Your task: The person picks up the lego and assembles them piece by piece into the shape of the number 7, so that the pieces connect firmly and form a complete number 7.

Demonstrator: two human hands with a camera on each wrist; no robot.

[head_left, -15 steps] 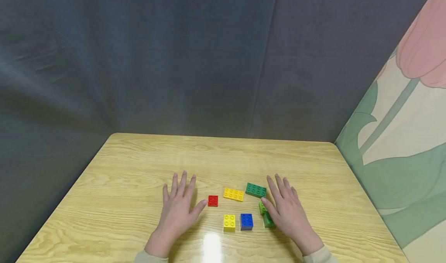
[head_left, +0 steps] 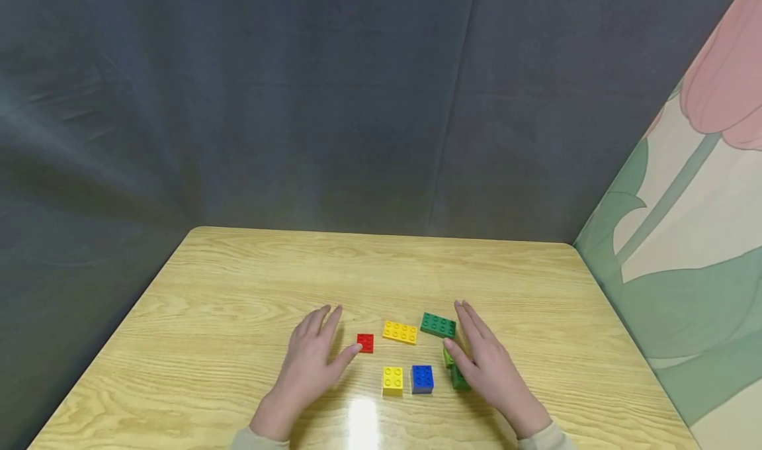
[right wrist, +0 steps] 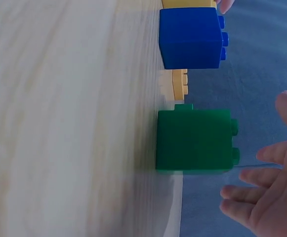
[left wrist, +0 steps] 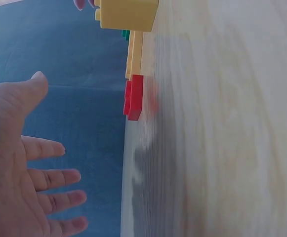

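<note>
1. Red brick [head_left: 366, 341] sits on the table [head_left: 381, 271], just right of the left hand's [head_left: 309, 360] thumb tip; that hand is plainly nearer. Square top, so I have no long axis to match.
2. Left fingers extended, slightly bent, thumb out, holding nothing.
3. Right hand [head_left: 489, 372] is above the dark green brick [head_left: 459, 380]; fingers straight, thumb apart, nothing held. Lime green brick [head_left: 448, 359] is partly hidden by that thumb.
4. Between the hands: flat yellow brick [head_left: 400, 332] and flat green brick [head_left: 438, 325], long axes roughly sideways; tall yellow brick [head_left: 392, 380] and blue brick [head_left: 423, 379] lie on the near side.
5. Head view has my left thumb overlapping the red brick (looks like contact); left wrist view shows clear air between them.
6. Right wrist view gives me the dark green brick's side and a gap to the fingers; head view hides part of it. Can't pick out lime there.
</note>
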